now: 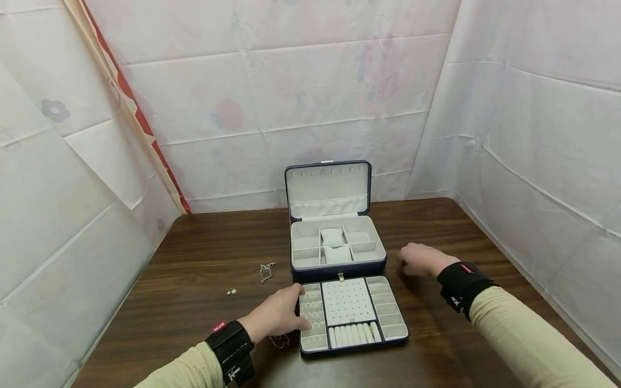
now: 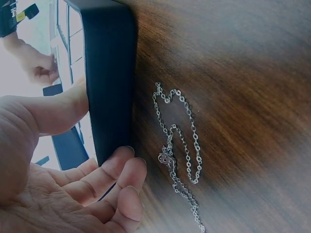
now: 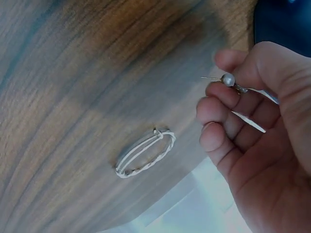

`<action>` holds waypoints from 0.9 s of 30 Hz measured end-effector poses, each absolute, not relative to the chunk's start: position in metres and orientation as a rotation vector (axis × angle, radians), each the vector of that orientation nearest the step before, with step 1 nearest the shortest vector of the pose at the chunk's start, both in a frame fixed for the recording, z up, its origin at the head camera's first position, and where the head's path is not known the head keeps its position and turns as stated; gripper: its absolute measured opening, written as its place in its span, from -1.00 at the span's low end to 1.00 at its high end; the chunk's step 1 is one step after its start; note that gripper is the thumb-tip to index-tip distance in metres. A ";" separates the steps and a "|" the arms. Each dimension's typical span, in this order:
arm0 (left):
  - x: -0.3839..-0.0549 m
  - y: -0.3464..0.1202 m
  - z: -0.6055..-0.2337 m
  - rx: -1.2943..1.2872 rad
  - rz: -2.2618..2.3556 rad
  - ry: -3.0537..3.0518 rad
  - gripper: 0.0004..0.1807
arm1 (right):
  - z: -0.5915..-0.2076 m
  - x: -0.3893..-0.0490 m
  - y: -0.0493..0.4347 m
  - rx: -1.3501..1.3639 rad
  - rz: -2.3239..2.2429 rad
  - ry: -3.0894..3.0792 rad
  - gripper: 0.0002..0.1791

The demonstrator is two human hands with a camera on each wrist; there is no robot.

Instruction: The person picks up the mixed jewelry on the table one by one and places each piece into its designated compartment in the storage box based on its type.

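Note:
My left hand [image 1: 275,313] holds the left edge of a navy jewelry tray [image 1: 356,349]. The left wrist view shows the thumb over the tray's rim and the other fingertips against its dark outer wall [image 2: 109,73]. Beside that wall, a silver chain necklace [image 2: 196,141] lies on the wood. My right hand [image 1: 421,260] is just right of the open jewelry box [image 1: 310,276]. Thumb and forefinger there pinch a pearl earring [image 3: 228,79], its thin post pointing outward. Below the right hand, a silver bangle [image 3: 146,155] rests on the table.
Behind the tray, the box's lid [image 1: 328,186] stands up, and two white cushions [image 1: 336,254] sit in its middle compartments. Left of the box lie another chain [image 1: 266,272] and small earrings [image 1: 232,291]. White sheeting [image 1: 291,97] surrounds the wooden table [image 1: 213,242].

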State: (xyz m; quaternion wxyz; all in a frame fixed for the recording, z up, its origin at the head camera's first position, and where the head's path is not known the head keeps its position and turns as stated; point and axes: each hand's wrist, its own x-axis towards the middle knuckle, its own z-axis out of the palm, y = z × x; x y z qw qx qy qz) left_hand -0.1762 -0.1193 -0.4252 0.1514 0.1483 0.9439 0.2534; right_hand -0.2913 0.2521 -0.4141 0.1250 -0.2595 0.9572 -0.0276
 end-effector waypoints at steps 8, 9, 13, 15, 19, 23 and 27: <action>-0.177 -0.119 -0.426 0.415 0.727 2.698 -0.25 | -0.404 -0.290 0.255 -0.783 -0.117 2.815 -0.84; -0.177 -0.119 -0.426 0.412 0.729 2.696 -0.25 | -0.402 -0.290 0.256 -0.783 -0.135 2.812 -0.83; -0.177 -0.119 -0.426 0.418 0.732 2.699 -0.25 | -0.398 -0.290 0.257 -0.854 -0.161 2.816 -0.82; -0.177 -0.120 -0.426 0.421 0.733 2.701 -0.25 | -0.397 -0.291 0.258 -0.891 -0.162 2.826 -0.81; -0.176 -0.120 -0.426 0.421 0.734 2.700 -0.25 | -0.397 -0.291 0.258 -0.976 -0.164 2.845 -0.78; -0.177 -0.119 -0.426 0.423 0.733 2.695 -0.25 | -0.396 -0.291 0.256 -1.005 -0.169 2.854 -0.81; -0.177 -0.120 -0.425 0.426 0.732 2.694 -0.26 | -0.393 -0.289 0.254 -0.977 -0.167 2.855 -0.86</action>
